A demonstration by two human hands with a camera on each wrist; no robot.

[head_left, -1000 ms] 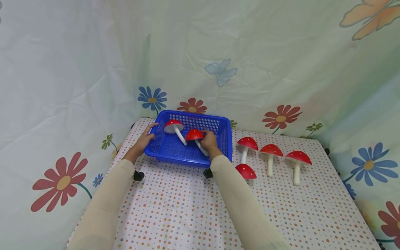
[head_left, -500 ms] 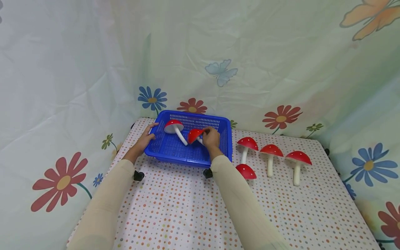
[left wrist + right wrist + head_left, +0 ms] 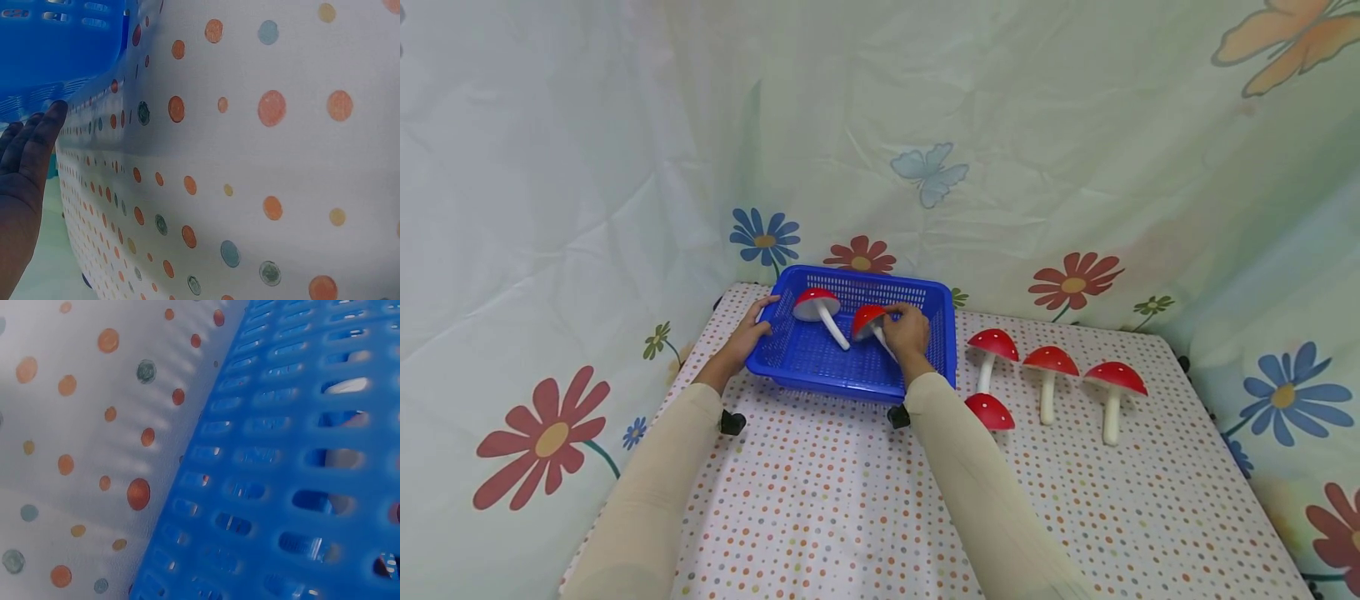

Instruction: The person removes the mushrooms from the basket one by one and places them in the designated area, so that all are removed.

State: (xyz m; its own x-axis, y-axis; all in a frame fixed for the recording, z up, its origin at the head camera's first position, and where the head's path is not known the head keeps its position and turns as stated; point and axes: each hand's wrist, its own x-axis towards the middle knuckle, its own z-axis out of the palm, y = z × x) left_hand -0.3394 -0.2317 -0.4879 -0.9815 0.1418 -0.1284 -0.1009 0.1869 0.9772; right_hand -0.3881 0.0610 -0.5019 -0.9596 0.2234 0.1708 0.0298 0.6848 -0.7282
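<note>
In the head view, a blue plastic basket [image 3: 816, 385] with slotted walls stands at the back of the table. My left hand [image 3: 745, 340] rests against its left rim, thumb and fingers apart; in the left wrist view those fingers [image 3: 37, 140] lie fairly straight along the basket's outside. Inside the basket, my right hand [image 3: 908, 333] pinches a toy mushroom [image 3: 868, 320] where cap and stem meet, its red cap tipped left. Another toy mushroom [image 3: 817, 302] lies to its left, stem slanting toward the front. Basket slots hide most of the right hand in the right wrist view.
Right of the basket, several more red-capped mushrooms lie on the dotted tablecloth [image 3: 820, 500]: one behind [image 3: 995, 344], one in front of it [image 3: 989, 412], then another [image 3: 1050, 362] and the rightmost one [image 3: 1116, 377]. A flowered curtain [image 3: 850, 125] closes off the back and sides.
My right hand has turned the mushroom inside the basket: its cap first tipped sideways, then came up slightly with the pale underside showing. My left hand stays at the rim.
</note>
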